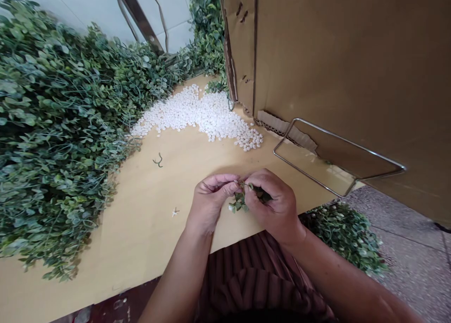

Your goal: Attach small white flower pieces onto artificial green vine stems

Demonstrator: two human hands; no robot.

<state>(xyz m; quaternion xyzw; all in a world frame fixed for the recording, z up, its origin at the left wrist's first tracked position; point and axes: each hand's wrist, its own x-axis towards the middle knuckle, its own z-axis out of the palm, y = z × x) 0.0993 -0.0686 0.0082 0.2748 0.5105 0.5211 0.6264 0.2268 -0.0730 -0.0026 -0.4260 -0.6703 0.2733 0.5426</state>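
Observation:
My right hand is closed around a small sprig of green artificial leaves, its thumb and forefinger pinching near the stem. Some of the leaves hang below the fingers; the rest are hidden in the palm. My left hand meets it at the stem end, thumb and forefinger pressed together. Whatever lies between those left fingertips is too small and covered to make out. Both hands are above the near edge of a tan-covered table. Beyond them spreads a heap of small white pieces.
Piled artificial greenery covers the table's left side. A large cardboard box stands at right, with a bent metal wire frame against it. A green stem scrap and a tiny pale piece lie left of my hands. More foliage sits lower right.

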